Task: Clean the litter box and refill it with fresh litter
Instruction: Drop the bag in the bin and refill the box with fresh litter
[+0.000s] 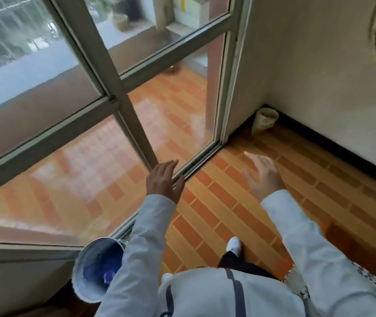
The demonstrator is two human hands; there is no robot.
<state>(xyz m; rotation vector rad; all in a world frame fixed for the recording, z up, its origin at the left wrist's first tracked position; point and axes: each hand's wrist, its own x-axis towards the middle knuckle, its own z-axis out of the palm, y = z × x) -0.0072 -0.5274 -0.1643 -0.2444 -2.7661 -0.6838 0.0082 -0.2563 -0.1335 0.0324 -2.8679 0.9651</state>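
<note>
Standing at a glazed sliding door with grey metal frame (123, 92), looking down. Orange brick-pattern tiled floor (216, 202) underfoot, same tiling visible through the glass outside.

Left hand (164, 180) raised near the door's lower track, palm down, empty; fingers (171, 164) extended and lying close together, thumb apart. Cannot tell whether touching the frame.

Right hand (263, 173) held out over the floor, empty; fingers (251, 156) spread and loosely extended, motion-blurred. Both arms in pale grey-white long sleeves (297, 225).

Litter box not identifiable anywhere in view.

Round pale blue bucket with dark blue inside (97, 268) on the floor beside the left arm, by the door track. Small cream cone-shaped object (263, 120) leaning in the wall corner past the door. White shoe (234, 245) on the tiles below the body. Patterned rug edge (297, 282) at lower right, partly hidden by the right sleeve.
</note>
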